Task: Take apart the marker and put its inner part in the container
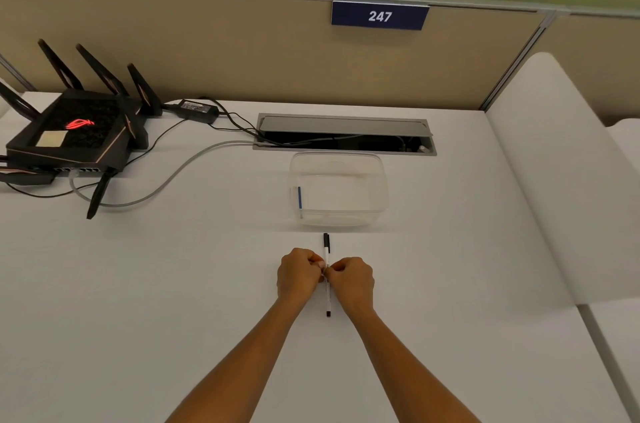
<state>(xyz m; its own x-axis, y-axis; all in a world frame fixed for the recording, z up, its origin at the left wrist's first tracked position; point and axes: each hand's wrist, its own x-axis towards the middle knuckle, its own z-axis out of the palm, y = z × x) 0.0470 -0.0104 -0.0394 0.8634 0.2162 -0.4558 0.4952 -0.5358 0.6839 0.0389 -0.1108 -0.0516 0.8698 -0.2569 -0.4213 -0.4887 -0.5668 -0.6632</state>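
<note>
1. Two bare forearms enter from the near edge and converge over the white desk point(138, 284)
2. Marker point(327, 298): slender, pale-barrelled, with a black cap at its far end and a black plug at its near end; it runs lengthwise away from the viewer, its mid-section hidden between the two hands; whether it rests on the desk or is lifted just clear cannot be told
3. Left hand point(298, 273): curled, its grip closed narrowly on the marker's barrel from the left, fingertips pinched at the middle
4. Right hand point(352, 280): curled likewise, its grip closed narrowly on the same barrel from the right; the fingertips of both hands meet at the barrel, touching or nearly so
5. Container point(381, 194): clear plastic, rectangular with rounded corners, open at the top, standing on the desk just beyond the marker's capped end; a short blue strip lies against its left wall, and whether the strip is inside or on the wall cannot be told
6. Cable hatch point(346, 126): grey flap raised over a dark slot in the desk, just behind the container, with cables passing into it
7. Router point(69, 138): black, with several upright antennas and a glowing red emblem, at far left; a black power adapter point(197, 109) lies beside it
8. Partition point(242, 52): beige, with a blue plate point(380, 16) reading 247
</note>
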